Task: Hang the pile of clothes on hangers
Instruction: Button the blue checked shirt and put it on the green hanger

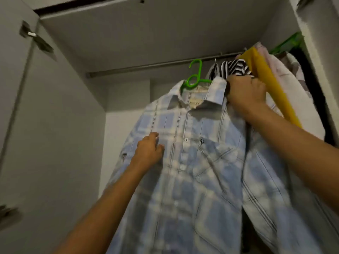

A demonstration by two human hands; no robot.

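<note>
Shirt (192, 171) sits on the hanger (195, 77), with the hook up at the rod (146, 66). Can't tell if it's seated. Your right hand (245, 94) grips the shirt's right shoulder, fingers curled round the fabric. It probably has the hanger arm underneath too, so it carries the weight and steers the hook. Your left hand (148, 151) rests on the shirt front, fingers loose and slightly spread, likely damping swing. Striped top (234, 67) and yellow item (266, 85) crowd the right, so you're likely aiming for the bare rod to their left.
</note>
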